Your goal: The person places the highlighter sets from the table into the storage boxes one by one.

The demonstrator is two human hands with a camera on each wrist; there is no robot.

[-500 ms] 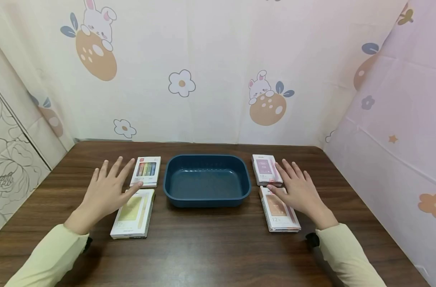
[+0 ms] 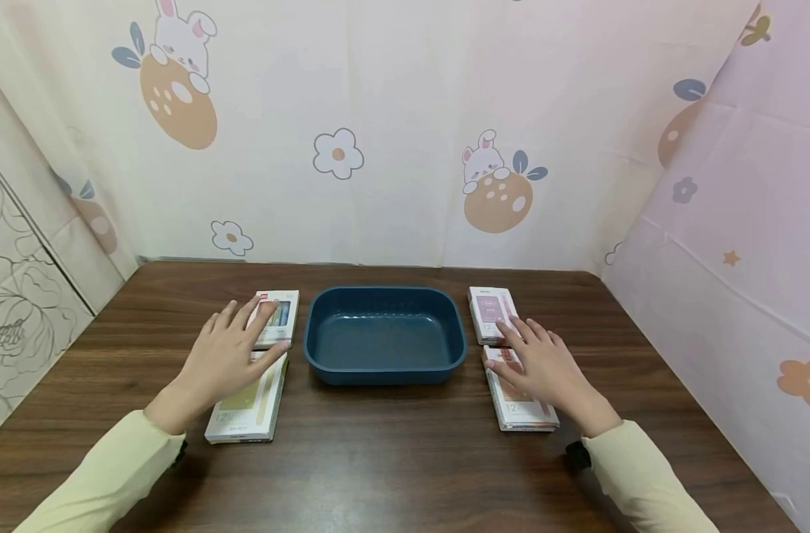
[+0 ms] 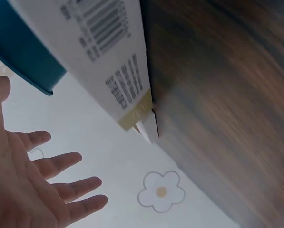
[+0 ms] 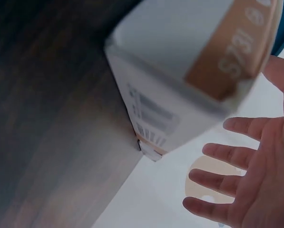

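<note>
My left hand [image 2: 218, 366] hovers with spread, slightly bent fingers over two flat white boxes. One is a box with a colourful striped window [image 2: 285, 314], partly hidden by the fingers; nearer lies a box with a yellow-green panel [image 2: 241, 423]. On the other side my right hand [image 2: 547, 370] is held over a box with an orange-brown panel [image 2: 521, 416], its fingertips overlapping a box with a purple panel [image 2: 488, 305]. Both wrist views show straight fingers and nothing held, beside the yellow-green box [image 3: 103, 52] and the orange-brown box [image 4: 156, 85].
A dark blue rectangular basin [image 2: 385, 376] stands between the two pairs of boxes. Everything rests on a brown wooden table [image 2: 378, 459]. Behind it hangs a patterned curtain [image 2: 405, 89], with another curtain [image 2: 725, 296] along the right side.
My left hand has moved right, so its fingers now overlap the striped-window box. The right hand has shifted slightly left and lower, with its fingers more bent. Boxes and basin have stayed put.
</note>
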